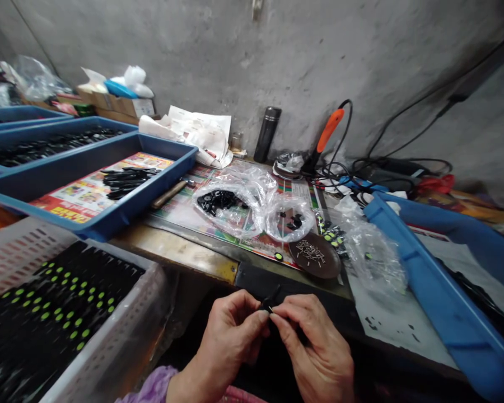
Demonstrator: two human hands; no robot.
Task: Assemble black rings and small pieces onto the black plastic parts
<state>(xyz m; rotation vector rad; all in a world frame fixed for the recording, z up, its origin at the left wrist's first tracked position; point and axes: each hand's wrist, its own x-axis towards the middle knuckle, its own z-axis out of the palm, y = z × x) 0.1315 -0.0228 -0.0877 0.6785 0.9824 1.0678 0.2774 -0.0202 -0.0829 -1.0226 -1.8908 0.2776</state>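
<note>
Just in front of the bench edge, my left hand [235,330] pinches a small black plastic part [267,305] between thumb and fingers. From the other side, the thumb and fingers of my right hand [313,338] are closed at the same part, where a tiny yellowish bit shows. A thin black end sticks up from the part; most of it is hidden by my fingers. Beyond my hands lie a dark round dish [319,268] of small screws and a single black piece with a green dot [279,256].
Plastic bags of black parts [222,202] and smaller black bits [294,221] lie mid-bench. Blue trays stand left [88,224] and right [428,291]. A white basket [143,263] of green-dotted black pieces sits lower left. A hammer [170,193] and an orange-handled tool [330,131] lie farther back.
</note>
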